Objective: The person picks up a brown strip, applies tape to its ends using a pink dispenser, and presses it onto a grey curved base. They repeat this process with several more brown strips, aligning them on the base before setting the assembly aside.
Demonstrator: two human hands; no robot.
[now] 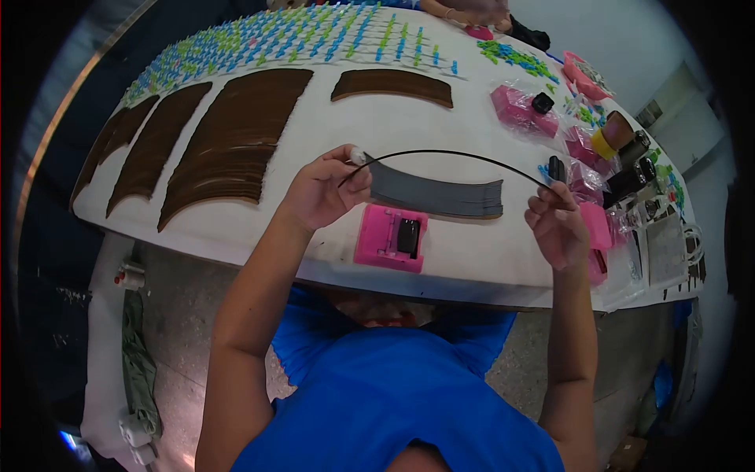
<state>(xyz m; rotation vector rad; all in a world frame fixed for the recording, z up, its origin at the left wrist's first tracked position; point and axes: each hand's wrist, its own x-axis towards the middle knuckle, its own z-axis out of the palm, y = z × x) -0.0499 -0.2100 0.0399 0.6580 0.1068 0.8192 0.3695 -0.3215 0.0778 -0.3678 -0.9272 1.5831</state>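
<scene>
Left hand: my left hand point(326, 189) was pinched shut on one end of the thin black strip point(448, 152), with a small white cap point(359, 155) poking up beside my thumb.
Right hand: my right hand point(554, 224) had the other end nipped between its fingertips, over near the pink bags point(515, 106).
Strip: up in the air it went, arched between both hands above the table point(487, 259), touching nothing else as far as I could tell.
Under it: a grey stack point(436, 195) of curved strips lay flat, with a pink box point(391, 236) just beside its near edge.
Done, by my reckoning: brown strips point(236, 134) were fanned out in rows at the left, and blue and green pieces point(314, 35) were lined up along the far edge.
Left to do: the grey stack looked unworked, and I had only one strip in hand.
</scene>
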